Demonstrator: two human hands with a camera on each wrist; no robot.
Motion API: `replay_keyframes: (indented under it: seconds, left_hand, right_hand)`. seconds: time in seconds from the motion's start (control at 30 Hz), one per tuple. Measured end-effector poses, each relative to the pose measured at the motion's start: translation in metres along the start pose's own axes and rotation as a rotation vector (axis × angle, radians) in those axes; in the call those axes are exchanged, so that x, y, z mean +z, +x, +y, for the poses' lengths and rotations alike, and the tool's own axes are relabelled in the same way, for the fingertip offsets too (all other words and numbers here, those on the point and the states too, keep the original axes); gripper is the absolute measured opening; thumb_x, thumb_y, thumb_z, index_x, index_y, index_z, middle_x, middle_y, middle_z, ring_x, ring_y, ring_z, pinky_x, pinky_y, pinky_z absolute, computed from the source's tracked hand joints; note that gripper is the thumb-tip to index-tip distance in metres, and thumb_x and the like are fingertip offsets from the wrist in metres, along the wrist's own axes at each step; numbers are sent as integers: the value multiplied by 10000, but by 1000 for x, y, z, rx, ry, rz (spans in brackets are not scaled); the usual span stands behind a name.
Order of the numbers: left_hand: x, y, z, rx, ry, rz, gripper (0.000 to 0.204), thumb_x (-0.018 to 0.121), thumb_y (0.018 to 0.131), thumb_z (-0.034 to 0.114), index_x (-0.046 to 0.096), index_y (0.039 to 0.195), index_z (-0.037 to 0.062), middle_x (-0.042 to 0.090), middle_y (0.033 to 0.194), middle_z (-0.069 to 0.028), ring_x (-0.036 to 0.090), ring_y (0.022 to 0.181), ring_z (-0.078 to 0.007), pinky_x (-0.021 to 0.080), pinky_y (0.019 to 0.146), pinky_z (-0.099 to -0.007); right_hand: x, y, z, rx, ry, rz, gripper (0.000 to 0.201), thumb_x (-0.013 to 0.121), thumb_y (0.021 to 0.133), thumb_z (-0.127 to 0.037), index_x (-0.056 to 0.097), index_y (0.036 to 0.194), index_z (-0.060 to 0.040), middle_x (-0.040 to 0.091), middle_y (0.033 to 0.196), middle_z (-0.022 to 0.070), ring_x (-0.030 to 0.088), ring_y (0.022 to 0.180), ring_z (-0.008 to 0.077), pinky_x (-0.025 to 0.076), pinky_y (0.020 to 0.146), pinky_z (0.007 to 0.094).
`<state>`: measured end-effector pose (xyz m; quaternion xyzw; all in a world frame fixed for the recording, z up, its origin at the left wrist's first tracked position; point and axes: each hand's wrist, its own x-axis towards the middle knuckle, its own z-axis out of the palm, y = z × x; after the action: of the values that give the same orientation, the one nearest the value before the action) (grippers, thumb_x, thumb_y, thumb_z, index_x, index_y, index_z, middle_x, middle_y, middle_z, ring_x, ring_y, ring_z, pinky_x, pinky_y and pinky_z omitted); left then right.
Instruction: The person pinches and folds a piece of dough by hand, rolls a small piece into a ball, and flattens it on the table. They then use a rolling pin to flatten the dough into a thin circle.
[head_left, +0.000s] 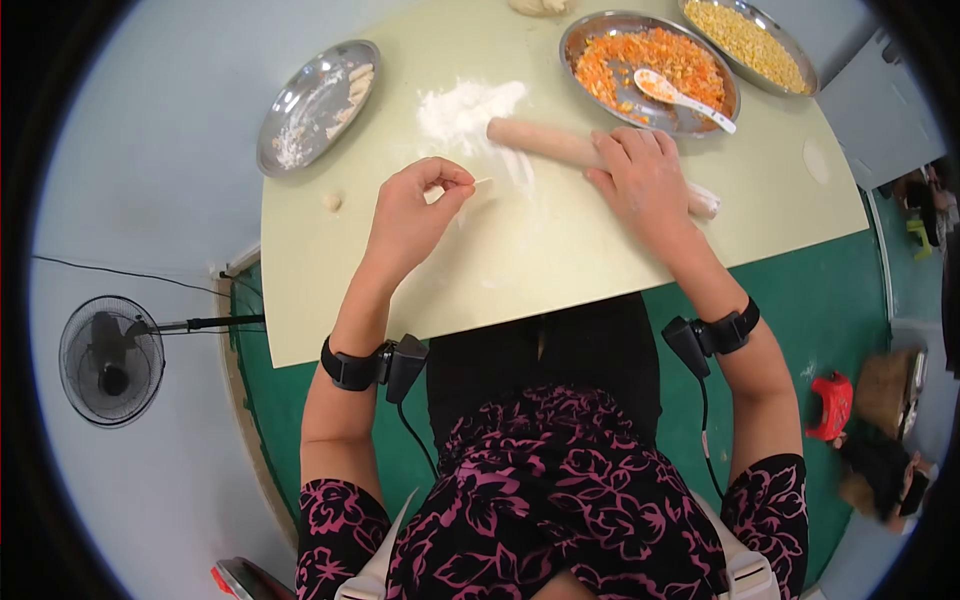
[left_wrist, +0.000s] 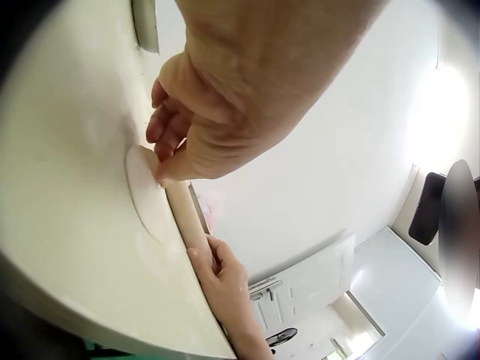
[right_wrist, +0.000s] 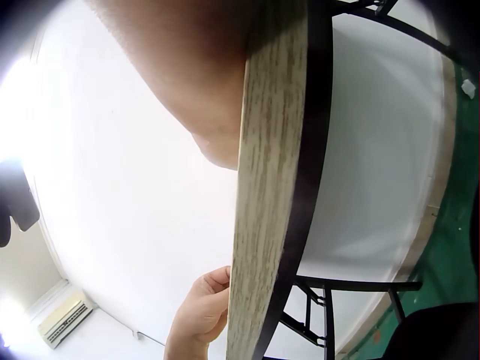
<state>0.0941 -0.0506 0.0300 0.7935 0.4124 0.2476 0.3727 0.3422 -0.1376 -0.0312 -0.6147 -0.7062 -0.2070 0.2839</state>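
Note:
My left hand pinches the edge of a thin, pale dough wrapper between thumb and fingertips. In the left wrist view this wrapper is a round disc tilted up by the pinched edge, close over the table; the head view shows it nearly edge-on. My right hand grips a wooden rolling pin near its right end, fingers over the far side and thumb on the near side. Loose flour lies just beyond the pin's left end. In the right wrist view, the table edge hides the right hand's fingers.
A metal plate with dough pieces stands back left, near a small dough lump. Back right are a plate of orange filling with a white spoon and a tray of yellow bits. Another wrapper lies far right.

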Motion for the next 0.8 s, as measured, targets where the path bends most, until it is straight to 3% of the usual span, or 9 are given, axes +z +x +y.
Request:
replay_keyframes:
  seconds: [0.1, 0.2, 0.3, 0.33, 0.43, 0.5, 0.63, 0.73, 0.8]
  left_hand:
    - [-12, 7, 3, -85, -440, -99, 48, 638, 831, 56, 627, 851, 13, 629, 789, -17, 560, 780, -86, 442, 712, -232]
    - [-9, 11, 9, -25, -666, -145, 75, 655, 826, 42, 616, 881, 8, 625, 828, -12, 558, 748, -81, 451, 679, -231]
    - [-5, 12, 14, -30, -694, -147, 84, 662, 815, 35, 622, 884, 8, 624, 852, -22, 564, 750, -87, 461, 683, -233]
    - [-4, 10, 16, -27, -654, -114, 87, 659, 820, 44, 624, 890, 6, 623, 855, -24, 571, 765, -94, 464, 693, -237]
    - [-4, 3, 14, -77, -582, -26, 120, 633, 850, 81, 618, 943, 7, 616, 877, -32, 591, 812, -117, 473, 720, -248]
    - [-4, 3, 8, -158, -605, -2, 171, 594, 888, 122, 600, 1021, 14, 609, 911, -41, 601, 847, -137, 478, 734, -256]
    - [15, 1, 3, -342, -769, -140, 386, 498, 954, 295, 502, 1188, -13, 579, 1066, -111, 604, 938, -197, 502, 805, -319]
    - [30, -5, 11, -444, -949, -214, 602, 417, 964, 449, 366, 1309, -42, 512, 1197, -185, 553, 1097, -273, 480, 911, -403]
    - [31, -2, 7, -555, -1379, -379, 610, 405, 965, 457, 351, 1317, -39, 504, 1220, -202, 531, 1137, -297, 455, 948, -426]
  right_hand:
    - [-7, 13, -18, -4, 212, 63, 451, 714, 745, -219, 559, 1132, -47, 559, 1073, 83, 542, 936, 238, 427, 813, 346]
    - [-13, 37, -53, 424, 1245, -282, 450, 699, 797, -224, 566, 1173, -15, 590, 1131, 72, 563, 965, 169, 448, 792, 313]
    - [-13, 46, -57, 595, 1679, -575, 411, 659, 847, -233, 588, 1166, 16, 636, 1054, 67, 576, 942, 105, 464, 782, 272]
    - [-10, 46, -54, 603, 1511, -607, 373, 634, 876, -233, 594, 1151, 16, 654, 972, 55, 607, 892, 103, 484, 834, 274]
    - [-7, 42, -57, 729, 1505, -431, 270, 604, 888, -205, 653, 1011, 30, 648, 868, 51, 594, 751, 88, 498, 685, 248]
    - [-10, 40, -57, 837, 1595, -363, 254, 576, 904, -193, 653, 976, 38, 641, 824, 40, 587, 712, 89, 498, 652, 245]
    - [-5, 37, -59, 869, 1480, -248, 231, 530, 920, -162, 654, 955, 30, 639, 769, 65, 594, 667, 118, 509, 645, 279]
    - [-25, 46, -61, 646, 830, -291, 184, 548, 896, -155, 665, 937, -18, 632, 745, 98, 619, 670, 184, 518, 640, 329]
    - [-10, 38, -71, 354, 638, -75, 149, 569, 873, -155, 668, 898, -47, 625, 742, 104, 625, 685, 214, 512, 709, 375]
